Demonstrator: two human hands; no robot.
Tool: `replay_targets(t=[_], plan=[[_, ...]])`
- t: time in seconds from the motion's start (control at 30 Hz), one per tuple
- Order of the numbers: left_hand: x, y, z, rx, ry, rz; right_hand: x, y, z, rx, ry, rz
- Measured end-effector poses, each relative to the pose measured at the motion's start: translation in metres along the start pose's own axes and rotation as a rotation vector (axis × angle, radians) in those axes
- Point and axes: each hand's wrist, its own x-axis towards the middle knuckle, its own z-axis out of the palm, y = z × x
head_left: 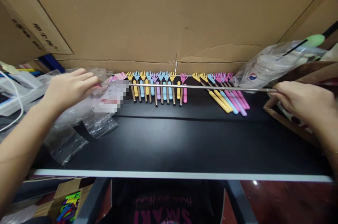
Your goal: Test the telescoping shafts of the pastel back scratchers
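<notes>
- Held rod, one: slim, metallic, drawn out long, spanning the middle of the frame almost level above the black table.
- Left hand, left of frame: fingers closed round one end of the rod; a sliver of pink shows there, the rest hidden.
- Right hand, right of frame: clamped round the other end, its tip covered.
- Progress, as judged: the slanted group right of centre looks finished, handles joined to rods; the row at centre looks unfinished, handles lying apart from rods; the held rod appears mid-handling.
- Centre row, claw heads, nine: three yellow, four blue, one purple, one pink; each seems to be on a short rod.
- Centre row, short rods, nine, dark-ended, pointing toward the lower frame.
- Centre row, loose handles, nine: three yellow, four blue, one purple, one pink, one beside each rod.
- Slanted group, handled scratchers, about six: two yellow, one blue, the remainder purple and pink, overlapping too closely for a sure count.
- Clear plastic wrapping, left of frame: crumpled, pieces uncountable.
- Bagged cup, one, upper right.
- Open carton, one, lower left: small coloured pieces inside, uncounted.
</notes>
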Motion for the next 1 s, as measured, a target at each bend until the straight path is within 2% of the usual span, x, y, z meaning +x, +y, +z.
replay_targets(t=[0.3,0.53,0.73,0.87,1.0], plan=[[-0.016,-0.003,-0.006,0.066,0.002,0.018,-0.004,-0.007,-0.007,0.107,-0.018,0.006],[-0.016,-0.001,-0.004,-0.022,-0.003,-0.043,-0.016,-0.013,-0.012,0.249,-0.109,0.142],[-0.011,0.003,-0.008,0.019,0.048,-0.109,-0.021,-0.019,-0.007,0.222,-0.017,0.084],[0.0,0.015,-0.007,0.021,0.029,0.005,-0.017,-0.039,-0.015,0.131,0.031,-0.011],[0.025,0.048,-0.009,-0.026,0.039,0.142,-0.012,-0.075,-0.033,0.083,0.141,-0.125]])
